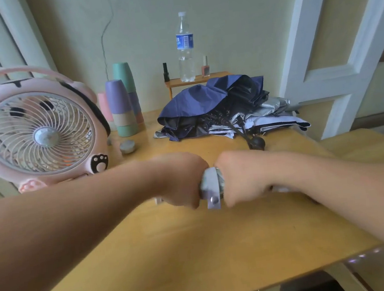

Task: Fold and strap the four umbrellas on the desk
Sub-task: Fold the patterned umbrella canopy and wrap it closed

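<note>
Head view, blurred at the centre: the left hand [180,182] and right hand [239,178] curl side by side round a folded pale lilac umbrella [210,186], hiding all but its middle and snap-buttoned strap [214,200], over the yellow wooden desk [197,251]. Behind lies a heap of loose navy and silver umbrellas [210,100].
</note>
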Demonstrator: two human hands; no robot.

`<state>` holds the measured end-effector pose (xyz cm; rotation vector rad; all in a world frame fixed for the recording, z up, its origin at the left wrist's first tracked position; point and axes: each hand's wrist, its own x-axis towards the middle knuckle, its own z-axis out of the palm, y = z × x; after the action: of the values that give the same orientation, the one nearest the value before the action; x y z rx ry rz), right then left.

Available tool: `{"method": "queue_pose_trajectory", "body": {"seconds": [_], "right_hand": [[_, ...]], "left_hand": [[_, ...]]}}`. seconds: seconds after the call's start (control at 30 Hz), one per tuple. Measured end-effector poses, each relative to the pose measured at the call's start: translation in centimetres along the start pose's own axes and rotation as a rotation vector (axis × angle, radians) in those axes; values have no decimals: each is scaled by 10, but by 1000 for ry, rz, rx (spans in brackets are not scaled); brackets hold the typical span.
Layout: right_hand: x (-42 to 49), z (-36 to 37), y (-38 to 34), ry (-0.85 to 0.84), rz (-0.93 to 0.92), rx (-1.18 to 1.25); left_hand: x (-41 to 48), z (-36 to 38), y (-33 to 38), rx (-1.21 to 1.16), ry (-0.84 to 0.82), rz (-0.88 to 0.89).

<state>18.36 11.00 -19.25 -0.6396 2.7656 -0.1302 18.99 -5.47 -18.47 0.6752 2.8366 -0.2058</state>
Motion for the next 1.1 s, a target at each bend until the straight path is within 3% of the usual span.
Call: {"method": "queue_pose_trajectory", "body": {"seconds": [0.07,0.1,0.2,0.37,0.53,0.67,0.8,0.97,1.1], "right_hand": [[4,-4,9,-138,22,296],[5,-4,13,-167,1,362],[10,2,11,-105,-76,295],[11,6,7,179,-125,-22],[35,26,15,367,-363,103],[54,51,24,439,-351,350],[64,48,31,386,-331,658],[77,40,38,323,-331,708],[82,36,38,326,-342,683]], "left_hand": [[-2,12,2,253,308,20],[-2,18,0,268,384,38],[-1,20,-9,166,348,-2],[4,29,-15,-110,158,-108],[10,37,-24,-278,3,-137],[5,44,-34,-365,105,-138],[2,56,-39,-296,257,-103],[2,80,-39,-121,456,-7],[0,87,-40,-313,651,50]]}}
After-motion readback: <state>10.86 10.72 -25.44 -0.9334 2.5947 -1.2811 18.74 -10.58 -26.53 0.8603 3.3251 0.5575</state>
